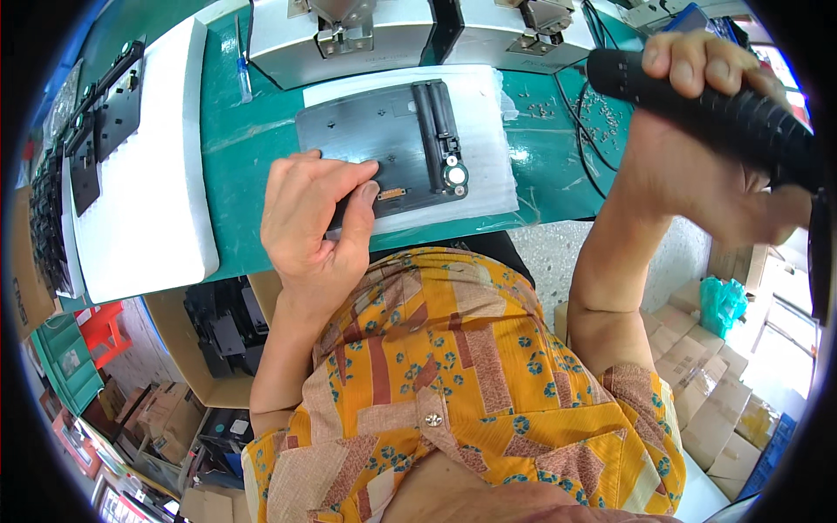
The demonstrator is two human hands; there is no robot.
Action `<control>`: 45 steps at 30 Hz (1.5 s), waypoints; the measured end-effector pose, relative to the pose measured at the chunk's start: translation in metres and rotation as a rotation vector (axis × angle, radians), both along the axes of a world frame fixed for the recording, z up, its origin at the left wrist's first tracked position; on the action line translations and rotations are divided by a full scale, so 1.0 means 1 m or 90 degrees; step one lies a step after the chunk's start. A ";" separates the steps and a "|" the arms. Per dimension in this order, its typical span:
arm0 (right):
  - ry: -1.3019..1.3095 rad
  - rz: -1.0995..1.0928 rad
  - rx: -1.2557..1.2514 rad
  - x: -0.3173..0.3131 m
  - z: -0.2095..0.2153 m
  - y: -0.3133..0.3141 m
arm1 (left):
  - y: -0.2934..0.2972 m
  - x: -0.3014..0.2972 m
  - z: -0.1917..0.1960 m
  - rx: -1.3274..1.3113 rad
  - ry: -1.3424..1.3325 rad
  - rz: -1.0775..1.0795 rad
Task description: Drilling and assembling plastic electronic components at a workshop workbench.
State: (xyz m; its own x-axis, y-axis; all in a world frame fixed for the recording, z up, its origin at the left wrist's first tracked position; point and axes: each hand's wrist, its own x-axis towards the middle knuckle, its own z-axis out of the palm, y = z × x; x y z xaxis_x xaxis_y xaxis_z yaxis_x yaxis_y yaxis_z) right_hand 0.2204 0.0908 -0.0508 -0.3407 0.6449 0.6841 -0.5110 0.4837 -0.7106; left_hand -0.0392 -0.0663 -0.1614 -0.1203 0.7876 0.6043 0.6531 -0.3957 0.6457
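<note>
A black plastic panel (397, 131) lies flat on a white foam sheet on the bench in front of me. My left hand (314, 213) rests over its near left part, thumb and index fingertips close together. Anything pinched between them is too small or hidden to make out. Just beside the thumb, a small copper-coloured strip (392, 193) sits on the panel. A round silvery part (455, 176) is at the panel's near right corner. Raised at the right, my right hand (697, 148) is wrapped round a black electric screwdriver (641, 77), held above the bench and away from the panel.
Two metal boxes (340, 44) with clamps stand behind the panel. Loose screws (602, 113) and a black cable lie at right. A screwdriver (243, 78) lies at left, next to a white foam board (157, 174) with black parts. Cartons (209, 375) stand below the bench.
</note>
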 end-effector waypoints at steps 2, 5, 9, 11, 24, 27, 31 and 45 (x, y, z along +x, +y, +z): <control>0.015 -0.036 -0.020 -0.004 0.002 0.011 | 0.001 0.001 -0.001 -0.001 0.009 0.002; 0.038 -0.085 -0.052 -0.038 0.005 0.009 | 0.002 0.002 -0.002 -0.001 0.024 0.009; 0.064 -0.145 -0.098 -0.067 0.013 -0.002 | 0.004 0.004 -0.001 0.004 0.031 0.010; 0.076 -0.176 -0.123 -0.071 0.018 -0.007 | 0.003 0.004 -0.002 0.005 0.030 0.008; -0.215 -0.276 0.094 -0.052 0.021 0.012 | 0.004 0.004 -0.006 0.004 0.042 0.003; -0.190 -0.232 0.072 -0.041 0.012 0.003 | 0.003 0.002 -0.007 0.008 0.040 0.004; -0.107 -0.248 -0.069 -0.041 -0.007 -0.016 | 0.001 0.000 -0.008 -0.003 0.032 0.019; -0.101 -0.039 -0.226 -0.045 -0.056 -0.076 | -0.005 -0.017 -0.010 0.069 0.167 -0.047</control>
